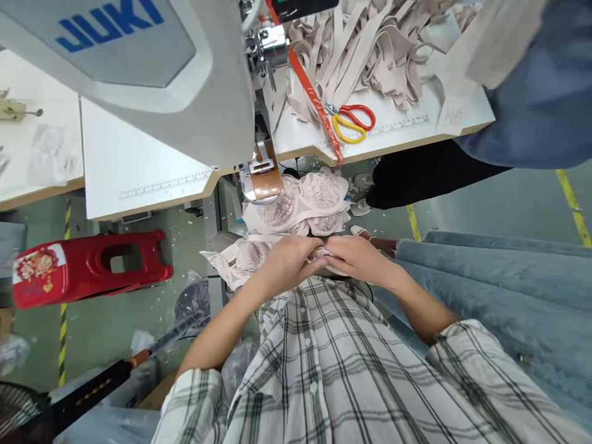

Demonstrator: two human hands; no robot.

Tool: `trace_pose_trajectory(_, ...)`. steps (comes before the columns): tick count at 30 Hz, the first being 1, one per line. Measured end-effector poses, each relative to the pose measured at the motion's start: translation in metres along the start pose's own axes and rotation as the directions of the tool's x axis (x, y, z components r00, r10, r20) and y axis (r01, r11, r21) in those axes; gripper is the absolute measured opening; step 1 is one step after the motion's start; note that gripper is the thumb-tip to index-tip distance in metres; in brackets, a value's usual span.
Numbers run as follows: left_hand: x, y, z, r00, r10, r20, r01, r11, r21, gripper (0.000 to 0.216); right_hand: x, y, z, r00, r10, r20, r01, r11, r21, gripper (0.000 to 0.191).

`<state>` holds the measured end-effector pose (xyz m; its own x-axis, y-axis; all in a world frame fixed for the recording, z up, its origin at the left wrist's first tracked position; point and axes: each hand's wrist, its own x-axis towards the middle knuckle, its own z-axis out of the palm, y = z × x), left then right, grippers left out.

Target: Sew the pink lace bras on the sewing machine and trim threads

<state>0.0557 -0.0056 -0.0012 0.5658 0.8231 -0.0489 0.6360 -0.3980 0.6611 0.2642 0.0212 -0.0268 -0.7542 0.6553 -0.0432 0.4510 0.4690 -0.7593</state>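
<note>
Both my hands meet close to my body, just above my plaid shirt. My left hand (289,262) and my right hand (354,258) pinch the edge of a beige lace garment piece (245,258) between their fingertips. More beige lace pieces (319,197) hang in a chain from the sewing machine's arm (263,176) down to my hands. The white Juki sewing machine (139,68) fills the upper left.
Red-and-yellow scissors (352,120) and a heap of beige straps (370,49) lie on the white table (402,139). A red plastic stool (87,265) stands on the floor at left. Another person in blue denim (541,105) stands at upper right. Blue cloth (499,290) lies at right.
</note>
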Motion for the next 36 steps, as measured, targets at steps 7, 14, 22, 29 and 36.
trace_pose_trajectory(7, -0.014, -0.006, -0.012, 0.974, -0.204, 0.098, 0.225, 0.912, -0.343, 0.021, 0.011, -0.009, 0.001, 0.996, -0.067, 0.057, 0.059, 0.988, 0.141, 0.042)
trace_pose_trajectory(14, -0.026, -0.012, -0.011, 0.916, -0.209, 0.342, 0.398, 0.383, -0.834, 0.050, 0.018, -0.014, 0.011, 0.959, -0.115, 0.258, -0.113, 0.680, 0.724, 0.054)
trace_pose_trajectory(22, -0.046, -0.010, -0.019, 0.909, -0.328, 0.256, 0.405, 0.554, -0.727, 0.043, 0.019, -0.012, 0.024, 0.944, -0.079, 0.320, -0.197, 0.642, 0.741, 0.052)
trace_pose_trajectory(29, -0.051, -0.019, -0.022, 0.865, -0.496, -0.078, 0.388, 0.759, -0.523, 0.027, 0.025, -0.015, 0.027, 0.963, 0.264, 0.051, -0.251, 0.814, 0.524, 0.038)
trace_pose_trajectory(36, -0.052, -0.029, -0.031, 0.878, -0.479, 0.013, 0.370, 0.660, -0.654, 0.033, 0.023, -0.015, 0.022, 0.923, 0.379, -0.075, -0.280, 0.791, 0.544, 0.026)
